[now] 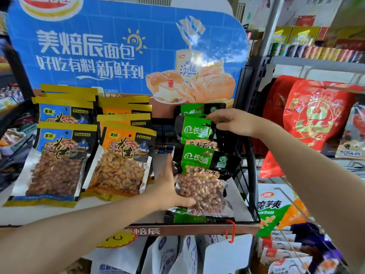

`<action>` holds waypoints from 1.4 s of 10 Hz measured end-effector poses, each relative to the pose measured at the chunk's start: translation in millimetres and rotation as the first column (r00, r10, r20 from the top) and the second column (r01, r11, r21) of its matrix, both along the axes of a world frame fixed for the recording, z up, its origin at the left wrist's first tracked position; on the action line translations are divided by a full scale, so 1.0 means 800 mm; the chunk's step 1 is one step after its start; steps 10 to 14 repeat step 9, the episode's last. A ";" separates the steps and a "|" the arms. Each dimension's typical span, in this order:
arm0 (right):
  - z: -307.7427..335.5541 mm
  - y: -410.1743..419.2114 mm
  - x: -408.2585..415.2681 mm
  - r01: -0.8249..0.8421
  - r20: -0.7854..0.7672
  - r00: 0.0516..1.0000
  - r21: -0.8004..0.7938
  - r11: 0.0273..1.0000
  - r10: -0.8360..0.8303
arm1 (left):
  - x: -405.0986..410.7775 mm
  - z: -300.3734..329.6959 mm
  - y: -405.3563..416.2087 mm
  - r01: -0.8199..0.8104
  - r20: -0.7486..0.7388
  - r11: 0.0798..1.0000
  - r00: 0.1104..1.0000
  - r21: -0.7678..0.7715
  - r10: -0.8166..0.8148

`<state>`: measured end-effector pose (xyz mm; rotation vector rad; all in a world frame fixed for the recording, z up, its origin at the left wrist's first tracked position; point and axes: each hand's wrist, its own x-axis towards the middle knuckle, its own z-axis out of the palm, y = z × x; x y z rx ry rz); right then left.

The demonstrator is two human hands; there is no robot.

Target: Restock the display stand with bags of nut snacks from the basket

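The display stand (197,229) carries three rows of peanut bags under a blue bread poster. Blue-and-yellow bags (57,155) stand at the left, orange-and-yellow bags (122,155) in the middle, green-and-black bags on the right. My left hand (169,186) holds the front green bag (203,186) by its lower left side, thumb across the clear window. My right hand (233,123) pinches the top of a second green bag (195,131) right behind it. A third green bag (197,108) stands at the back. The basket is out of view.
A black wire frame (250,175) bounds the stand on the right. Red snack bags (314,119) hang on the shelf beyond it. White bags (171,256) hang under the stand, next to a red hook (232,230). Green and orange packets (276,212) sit at the lower right.
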<state>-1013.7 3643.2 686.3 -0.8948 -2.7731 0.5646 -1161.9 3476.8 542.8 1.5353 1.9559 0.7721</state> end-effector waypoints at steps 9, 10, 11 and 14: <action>-0.003 -0.049 -0.004 0.188 -0.108 0.981 0.324 0.927 -0.161 | 0.004 0.032 -0.028 -0.070 -0.018 0.997 0.997 -0.040 0.069; -0.003 -0.049 -0.004 0.188 -0.108 0.981 0.324 0.927 -0.161 | 0.004 0.032 -0.028 -0.070 -0.018 0.997 0.997 -0.040 0.069; -0.003 -0.049 -0.004 0.188 -0.108 0.981 0.324 0.927 -0.161 | 0.004 0.032 -0.028 -0.070 -0.018 0.997 0.997 -0.040 0.069; -0.003 -0.049 -0.004 0.188 -0.108 0.981 0.324 0.927 -0.161 | 0.004 0.032 -0.028 -0.070 -0.018 0.997 0.997 -0.040 0.069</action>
